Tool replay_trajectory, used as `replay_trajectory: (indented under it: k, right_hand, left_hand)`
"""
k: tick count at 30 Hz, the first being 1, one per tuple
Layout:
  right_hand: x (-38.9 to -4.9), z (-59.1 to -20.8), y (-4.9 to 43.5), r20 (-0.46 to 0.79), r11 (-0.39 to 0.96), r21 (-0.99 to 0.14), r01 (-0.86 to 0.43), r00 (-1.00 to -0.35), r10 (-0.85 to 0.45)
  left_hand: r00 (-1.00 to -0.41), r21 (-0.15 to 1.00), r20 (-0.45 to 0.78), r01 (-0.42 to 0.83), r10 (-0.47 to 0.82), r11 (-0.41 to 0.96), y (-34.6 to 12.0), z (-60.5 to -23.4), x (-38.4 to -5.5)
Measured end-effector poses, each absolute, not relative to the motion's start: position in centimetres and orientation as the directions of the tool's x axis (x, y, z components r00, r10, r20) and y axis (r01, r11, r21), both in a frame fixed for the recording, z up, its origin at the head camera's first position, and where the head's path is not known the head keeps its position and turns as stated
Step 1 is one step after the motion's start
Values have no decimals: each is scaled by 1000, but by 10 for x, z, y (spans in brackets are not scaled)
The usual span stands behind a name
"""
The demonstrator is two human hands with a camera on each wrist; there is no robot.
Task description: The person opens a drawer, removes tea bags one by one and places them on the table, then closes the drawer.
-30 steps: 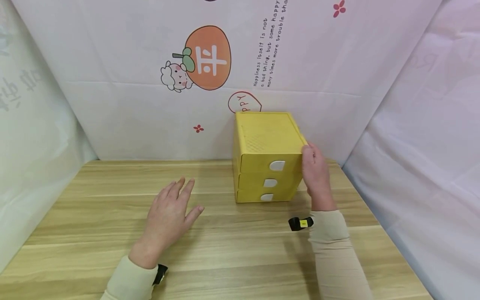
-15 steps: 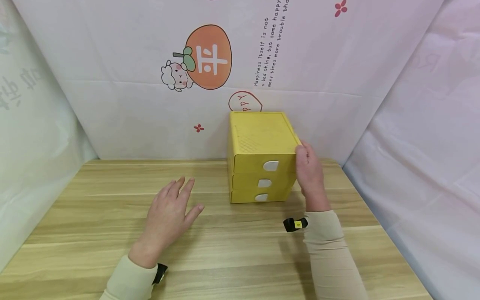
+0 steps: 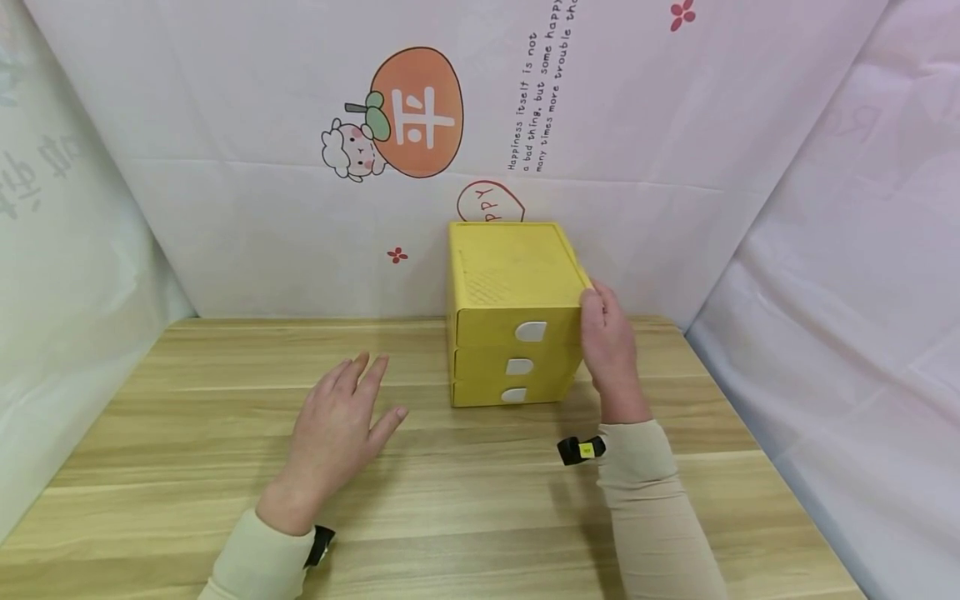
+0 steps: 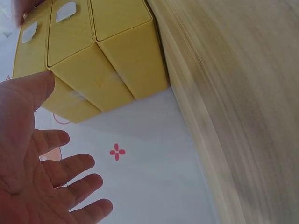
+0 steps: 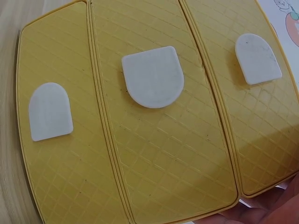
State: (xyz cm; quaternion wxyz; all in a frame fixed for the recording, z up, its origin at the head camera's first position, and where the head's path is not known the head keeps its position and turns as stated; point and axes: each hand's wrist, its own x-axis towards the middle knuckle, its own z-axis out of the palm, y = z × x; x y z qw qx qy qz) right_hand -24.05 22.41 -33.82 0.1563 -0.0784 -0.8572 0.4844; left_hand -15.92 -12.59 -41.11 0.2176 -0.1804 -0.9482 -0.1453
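Note:
A yellow drawer box (image 3: 517, 267) with three stacked drawers, each with a white rounded tab (image 3: 531, 332), stands on the table against the back cloth. My right hand (image 3: 611, 346) presses its right side near the upper front corner, thumb at the edge. Some fingers (image 5: 275, 210) show beyond the box's edge in the right wrist view; the rest are hidden. To the left of the box, my left hand (image 3: 333, 425) is spread with nothing in it, apart from the box. All three drawers (image 5: 154, 140) look closed.
The wood-grain table (image 3: 450, 517) runs up to a printed white cloth (image 3: 262, 217) at the back. White cloth (image 3: 840, 333) also hangs along the right and left sides. Black wrist straps (image 3: 581, 450) sit at both cuffs.
The drawer box has slid a little to the left across the table, with my right hand moving along against its right side. My left hand stays in place.

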Motion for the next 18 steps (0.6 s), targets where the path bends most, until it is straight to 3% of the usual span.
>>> replay_trajectory:
  k: [18]
  right_hand:
    - [-240,-340,211,194,514,-857,-26,-941,276]
  left_hand:
    - [-879,351,407,401,248,846,-122,-405,-159]
